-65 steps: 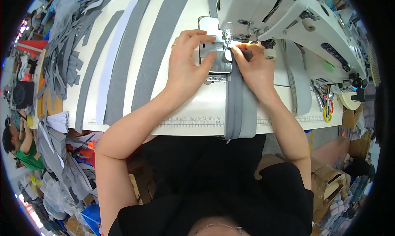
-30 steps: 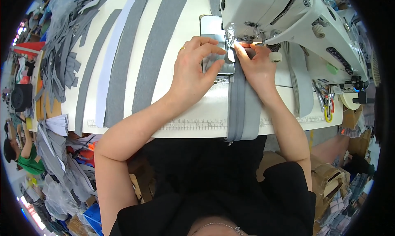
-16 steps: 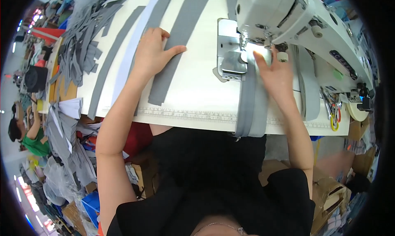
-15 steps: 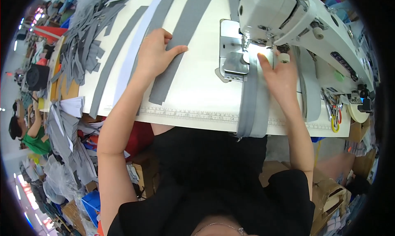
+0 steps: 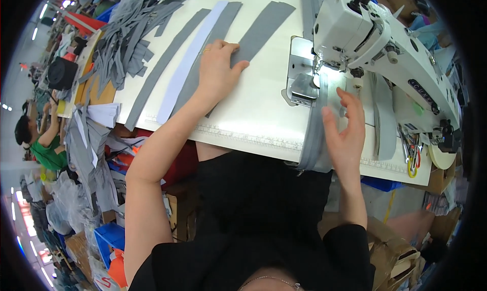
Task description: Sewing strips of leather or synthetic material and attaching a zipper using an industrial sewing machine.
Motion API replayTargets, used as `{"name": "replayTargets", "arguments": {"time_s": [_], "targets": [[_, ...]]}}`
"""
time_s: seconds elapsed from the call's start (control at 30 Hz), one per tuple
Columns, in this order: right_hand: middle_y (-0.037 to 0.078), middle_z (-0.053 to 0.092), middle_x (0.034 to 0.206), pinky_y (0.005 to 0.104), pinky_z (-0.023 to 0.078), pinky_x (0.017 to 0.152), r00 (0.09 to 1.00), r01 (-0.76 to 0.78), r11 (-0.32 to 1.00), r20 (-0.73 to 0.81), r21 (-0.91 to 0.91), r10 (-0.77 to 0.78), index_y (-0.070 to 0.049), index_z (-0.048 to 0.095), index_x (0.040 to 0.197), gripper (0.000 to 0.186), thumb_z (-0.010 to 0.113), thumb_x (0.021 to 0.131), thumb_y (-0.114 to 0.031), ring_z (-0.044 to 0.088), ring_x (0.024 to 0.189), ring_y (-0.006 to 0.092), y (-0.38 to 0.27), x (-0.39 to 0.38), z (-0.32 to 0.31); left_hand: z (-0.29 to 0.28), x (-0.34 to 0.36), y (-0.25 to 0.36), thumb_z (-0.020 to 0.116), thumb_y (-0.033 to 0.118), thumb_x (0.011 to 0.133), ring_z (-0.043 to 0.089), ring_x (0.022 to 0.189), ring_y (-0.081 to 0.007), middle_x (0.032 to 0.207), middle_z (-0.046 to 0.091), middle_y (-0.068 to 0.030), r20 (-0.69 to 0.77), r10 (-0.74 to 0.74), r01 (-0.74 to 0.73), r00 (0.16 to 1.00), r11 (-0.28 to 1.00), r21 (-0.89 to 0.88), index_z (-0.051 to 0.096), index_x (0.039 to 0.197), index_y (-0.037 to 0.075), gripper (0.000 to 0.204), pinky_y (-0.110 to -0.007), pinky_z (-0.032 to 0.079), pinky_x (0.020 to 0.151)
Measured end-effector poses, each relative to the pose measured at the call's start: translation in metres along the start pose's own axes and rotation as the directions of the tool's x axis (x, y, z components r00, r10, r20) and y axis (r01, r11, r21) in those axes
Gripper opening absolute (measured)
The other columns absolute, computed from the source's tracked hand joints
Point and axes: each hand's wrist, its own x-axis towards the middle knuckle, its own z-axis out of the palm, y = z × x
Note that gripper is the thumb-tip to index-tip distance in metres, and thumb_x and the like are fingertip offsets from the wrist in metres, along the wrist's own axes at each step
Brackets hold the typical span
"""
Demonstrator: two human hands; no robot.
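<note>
My left hand (image 5: pixel 220 75) rests on the grey fabric strips at the left of the white table, thumb spread, fingertips touching a wide strip (image 5: pixel 266 27). A pale lilac strip (image 5: pixel 170 101) lies beside it. My right hand (image 5: pixel 345 126) is open, thumb and fingers apart, over a long grey layered band (image 5: pixel 314 139) like zip tape. The band runs from under the needle area of a white sewing machine (image 5: pixel 365 37), past its metal plate (image 5: pixel 299 63), to the table's front edge. Part of it is hidden by my right hand.
A tangled heap of grey strips (image 5: pixel 127 52) covers the table's far left. Folded grey pieces (image 5: pixel 383 123) and scissors (image 5: pixel 413 156) lie at the right. A co-worker in green (image 5: pixel 48 151) works at far left. A blue bin (image 5: pixel 109 240) stands below on the left.
My left hand has left the machine plate and moved leftward onto the strips. My right hand has drawn back from beside the needle toward me and opened. The view has shifted somewhat.
</note>
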Motion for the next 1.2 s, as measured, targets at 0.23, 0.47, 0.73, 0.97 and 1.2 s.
{"name": "replayTargets", "arguments": {"time_s": [0.23,0.47,0.73,0.97,1.2], "targets": [[0.016,0.06,0.136,0.0429,0.045,0.108,0.999,-0.032,0.997,0.009,0.072,0.031,-0.003,0.062,0.133,0.042,0.073,0.095,-0.015,0.058,0.126,0.0332,-0.009,-0.026,0.003,-0.013,-0.002,-0.004,0.081,0.024,0.086,0.063,0.1,-0.0337,0.106,0.068,-0.014,-0.068,-0.156,0.15,0.985,0.984,-0.097,0.072,0.112,0.004,0.034,-0.044,0.05,0.092],[0.011,0.061,0.137,0.0409,0.047,0.1,0.994,-0.1,0.989,-0.039,0.105,0.105,-0.007,0.062,0.136,0.041,0.071,0.097,-0.018,0.059,0.124,0.0263,0.0,-0.034,-0.026,-0.038,-0.001,-0.086,0.078,0.025,0.085,0.068,0.099,-0.036,0.099,0.072,-0.0151,-0.112,-0.269,0.285,0.957,0.943,0.169,0.077,0.103,0.005,0.027,-0.045,0.055,0.088],[0.011,0.062,0.135,0.0395,0.048,0.097,0.996,-0.055,0.977,-0.056,0.206,0.068,-0.007,0.062,0.136,0.04,0.071,0.099,-0.019,0.06,0.119,0.0243,-0.012,-0.051,-0.034,-0.071,0.013,-0.128,0.075,0.017,0.08,0.073,0.071,-0.0272,0.078,0.077,-0.0122,-0.151,-0.421,0.431,0.894,0.902,0.037,0.081,0.09,0.003,0.018,-0.038,0.058,0.07],[0.01,0.063,0.133,0.0384,0.048,0.096,0.995,-0.051,0.972,-0.068,0.229,0.068,-0.007,0.063,0.134,0.038,0.07,0.098,-0.017,0.061,0.116,0.0232,-0.021,-0.076,-0.05,-0.065,0.005,-0.102,0.08,0.01,0.078,0.074,0.073,-0.022,0.078,0.076,-0.0112,-0.015,-0.677,0.531,0.736,0.592,-0.606,0.083,0.091,0.002,0.015,-0.037,0.057,0.066],[0.008,0.063,0.132,0.0374,0.048,0.095,0.997,-0.052,0.967,-0.042,0.249,0.064,-0.006,0.063,0.132,0.035,0.07,0.099,-0.016,0.062,0.113,0.0223,-0.028,-0.093,-0.05,-0.05,0.019,-0.12,0.083,0.011,0.081,0.073,0.08,-0.0255,0.093,0.077,-0.0154,0.031,-0.792,0.483,0.61,0.341,-0.807,0.08,0.094,0.003,0.016,-0.039,0.057,0.073]]}}
